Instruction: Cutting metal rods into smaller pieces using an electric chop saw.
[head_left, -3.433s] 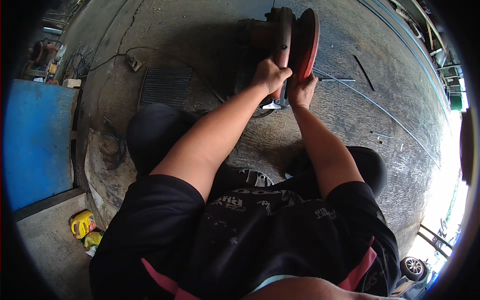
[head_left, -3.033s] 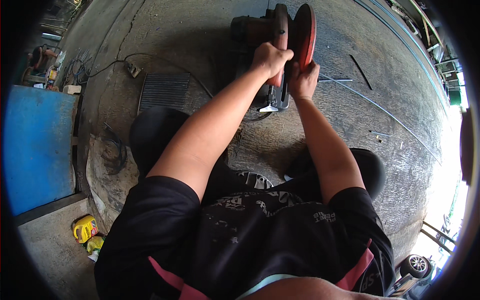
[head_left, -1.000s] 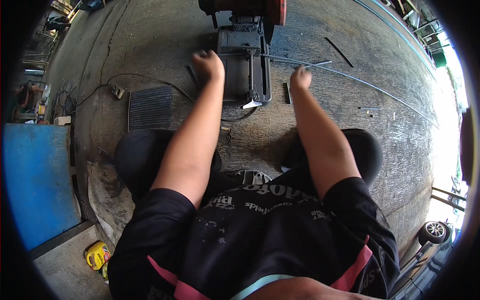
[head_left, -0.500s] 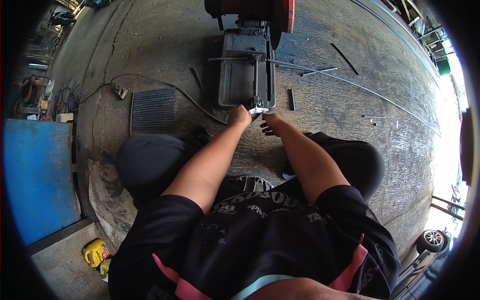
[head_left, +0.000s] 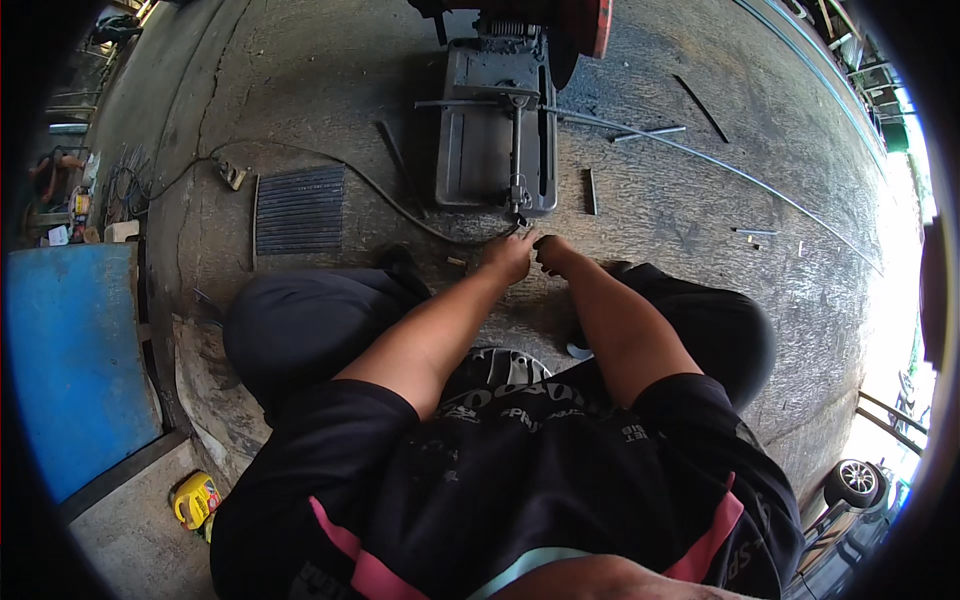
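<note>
A grey cut-off saw base (head_left: 470,140) stands on the concrete floor in front of me, its red blade guard (head_left: 590,20) raised at the top edge. A long thin metal rod (head_left: 700,155) lies across the base under the vise screw (head_left: 517,140) and runs off to the right. My left hand (head_left: 508,256) reaches the small crank handle (head_left: 518,212) at the near end of the vise screw, fingers pinched on it. My right hand (head_left: 550,250) sits right beside it with curled fingers; its grip is hidden. I am crouching, knees spread to both sides.
A black power cable (head_left: 330,160) runs from a plug block (head_left: 232,176) to the saw. A ribbed black mat (head_left: 298,208) lies left of the base. Short cut rod pieces (head_left: 590,190) lie right of it. A blue panel (head_left: 70,360) and yellow bottle (head_left: 195,498) are at the left.
Both hands left the saw's top handle, the saw head rose, and the hands came back to the near end of the base. In the last half second they barely shifted.
</note>
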